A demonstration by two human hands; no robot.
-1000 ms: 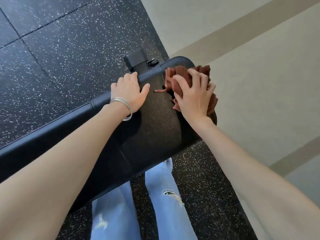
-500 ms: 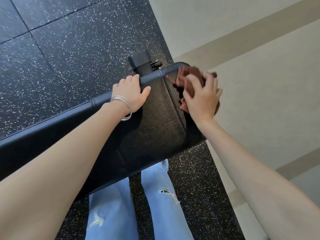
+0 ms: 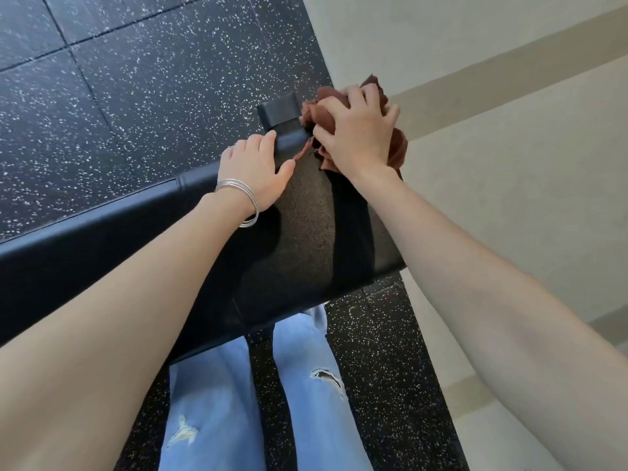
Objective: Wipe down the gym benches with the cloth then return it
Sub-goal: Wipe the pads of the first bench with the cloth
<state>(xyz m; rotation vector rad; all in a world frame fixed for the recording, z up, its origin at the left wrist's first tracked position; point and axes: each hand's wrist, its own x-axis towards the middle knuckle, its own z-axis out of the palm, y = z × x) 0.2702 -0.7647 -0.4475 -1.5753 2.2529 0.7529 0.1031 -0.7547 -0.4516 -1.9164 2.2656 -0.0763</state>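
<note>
A black padded gym bench (image 3: 306,232) crosses the view from the left edge to its end at the right. A crumpled reddish-brown cloth (image 3: 397,147) sits on the bench's far end corner. My right hand (image 3: 356,130) lies on top of the cloth with fingers curled over it, pressing it against the pad. My left hand (image 3: 253,168) rests flat on the far edge of the bench, fingers draped over the rim, silver bangles on the wrist. Most of the cloth is hidden under my right hand.
A black bracket (image 3: 280,108) of the bench frame sticks up just beyond the pad's far corner. Black speckled rubber flooring (image 3: 136,79) lies behind the bench; a beige wall (image 3: 492,164) stands close on the right. My legs in blue jeans (image 3: 306,385) stand below the bench.
My right hand has slid the cloth along the bench end toward the far corner by the bracket. My left hand stays on the far rim.
</note>
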